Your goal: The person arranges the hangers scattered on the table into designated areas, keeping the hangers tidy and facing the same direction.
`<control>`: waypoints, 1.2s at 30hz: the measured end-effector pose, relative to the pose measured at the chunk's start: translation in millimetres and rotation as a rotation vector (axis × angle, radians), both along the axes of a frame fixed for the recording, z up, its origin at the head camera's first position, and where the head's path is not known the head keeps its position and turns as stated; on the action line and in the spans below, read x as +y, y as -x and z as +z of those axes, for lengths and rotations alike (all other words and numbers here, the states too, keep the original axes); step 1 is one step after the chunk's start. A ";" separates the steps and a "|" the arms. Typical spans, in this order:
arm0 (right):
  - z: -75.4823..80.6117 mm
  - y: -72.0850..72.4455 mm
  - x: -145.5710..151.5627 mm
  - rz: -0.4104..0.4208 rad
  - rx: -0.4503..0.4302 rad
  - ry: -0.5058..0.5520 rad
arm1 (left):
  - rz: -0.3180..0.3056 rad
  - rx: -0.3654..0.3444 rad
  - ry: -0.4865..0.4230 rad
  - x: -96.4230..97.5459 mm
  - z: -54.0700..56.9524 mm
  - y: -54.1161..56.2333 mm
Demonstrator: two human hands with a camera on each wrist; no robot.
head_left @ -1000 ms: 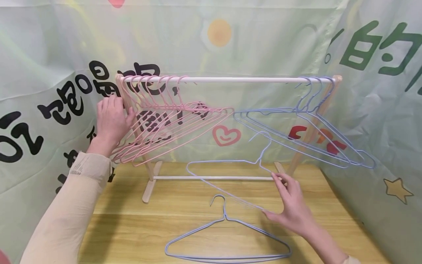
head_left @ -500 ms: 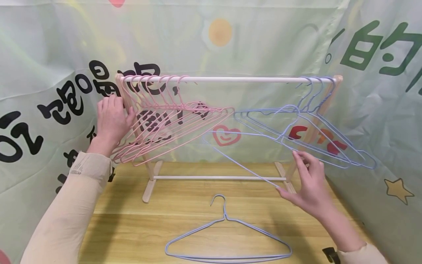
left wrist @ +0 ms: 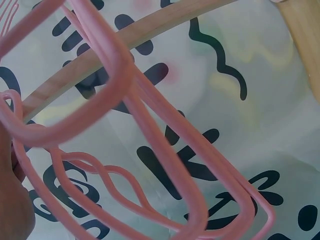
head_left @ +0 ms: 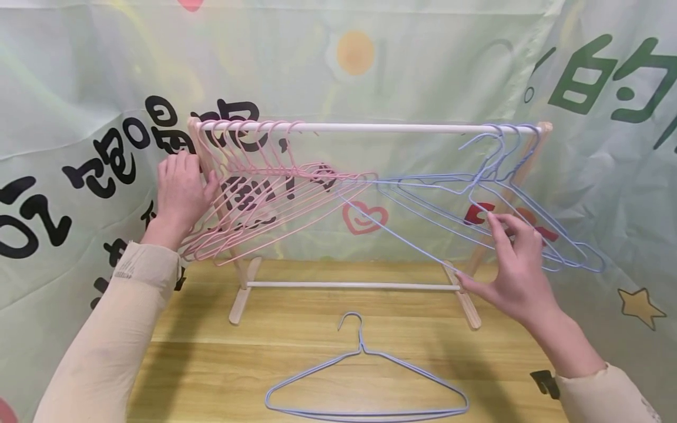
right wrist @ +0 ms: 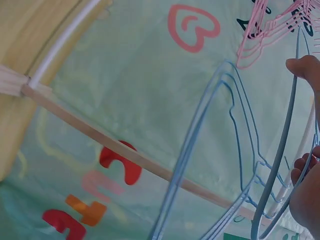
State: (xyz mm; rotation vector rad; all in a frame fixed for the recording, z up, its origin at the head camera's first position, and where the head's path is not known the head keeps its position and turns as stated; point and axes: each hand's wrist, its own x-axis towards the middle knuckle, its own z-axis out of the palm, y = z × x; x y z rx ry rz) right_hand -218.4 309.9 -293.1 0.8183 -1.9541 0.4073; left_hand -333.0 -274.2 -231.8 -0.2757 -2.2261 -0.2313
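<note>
My right hand pinches one end of a blue wire hanger, thumb at its lower bar and fingers at its shoulder. That hanger's hook is just below the rack's top rail, in front of several blue hangers hanging at the right end. In the right wrist view, the held hanger runs close past the thumb. My left hand grips the rack's left post, beside several pink hangers hung on the rail. Pink hangers hide much of the left wrist view; only part of the left hand shows there.
Blue hangers lie stacked on the wooden table in front of the rack. A lower white bar joins the rack's feet. Printed cloth stands behind and at both sides.
My right hand has lifted the blue hanger up and to the right, from above the table to near the top rail. The left hand stays at the post.
</note>
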 end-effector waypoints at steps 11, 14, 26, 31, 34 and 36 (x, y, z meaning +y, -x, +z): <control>32.3 15.1 12.5 -0.088 -0.024 -0.067 | 0.002 -0.012 -0.006 2.4 1.8 -1.7; 38.5 18.6 16.4 -0.114 -0.036 -0.098 | 0.003 -0.017 -0.006 3.0 2.2 -2.1; 44.8 20.2 17.2 -0.279 -0.225 -0.127 | 0.008 -0.031 -0.001 2.7 4.7 0.3; 36.3 26.0 19.3 -0.281 -0.231 -0.151 | 0.015 -0.028 0.000 1.7 3.5 -0.5; 29.7 30.2 22.2 -0.279 -0.196 -0.174 | 0.014 -0.027 0.001 1.3 2.7 -0.5; 25.6 32.2 24.3 -0.276 -0.173 -0.187 | 0.015 -0.030 0.000 1.2 2.3 -0.9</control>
